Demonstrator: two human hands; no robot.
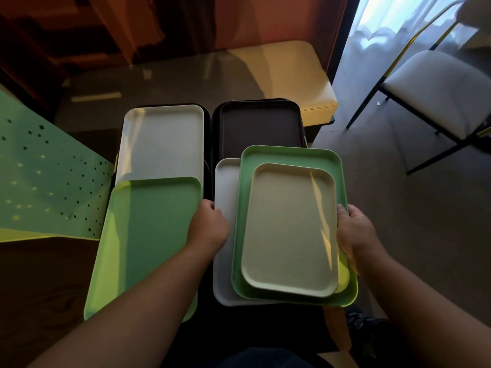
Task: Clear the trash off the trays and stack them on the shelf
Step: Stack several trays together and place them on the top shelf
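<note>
Both forearms reach forward and down. Left hand [210, 227] curls its fingers over the left edge of a pale grey rectangular plastic tray [224, 187]; right hand [352, 235] grips the right edge of the stack, thumb on top. Nested on the grey one are a green rectangular plastic tray [292, 155] and a cream rectangular plastic tray [289, 229]. No writing is legible.

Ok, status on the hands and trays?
Left hand and right hand grip the tray stack's sides. Cream tray on top, no trash visible. Nothing blocking.

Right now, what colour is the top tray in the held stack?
Beige top tray, seen in the head view.
</note>
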